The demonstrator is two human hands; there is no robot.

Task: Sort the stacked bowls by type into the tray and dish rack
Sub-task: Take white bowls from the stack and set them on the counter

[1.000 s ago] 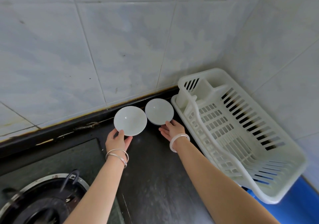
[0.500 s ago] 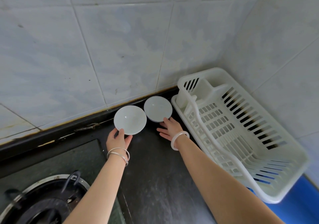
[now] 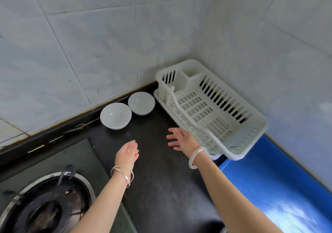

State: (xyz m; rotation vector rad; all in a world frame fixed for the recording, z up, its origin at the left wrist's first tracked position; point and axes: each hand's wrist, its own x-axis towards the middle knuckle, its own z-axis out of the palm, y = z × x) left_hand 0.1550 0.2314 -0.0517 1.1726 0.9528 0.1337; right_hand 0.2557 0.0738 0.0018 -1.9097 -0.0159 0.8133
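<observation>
Two white bowls stand side by side on the black counter against the tiled wall: the left bowl and the right bowl. Each looks like a short stack. A white plastic dish rack with nothing in it sits to their right in the corner, on a white drip tray. My left hand hovers over the counter in front of the bowls, fingers loose, holding nothing. My right hand is spread open beside the rack's near edge, touching no bowl.
A gas burner on the dark stovetop lies at the lower left. A blue surface lies at the lower right under the rack's end. Tiled walls close the corner behind the bowls and rack.
Both hands let go of the bowls and drew back toward me. The bowls now rest on the counter by the wall. The camera pulled back.
</observation>
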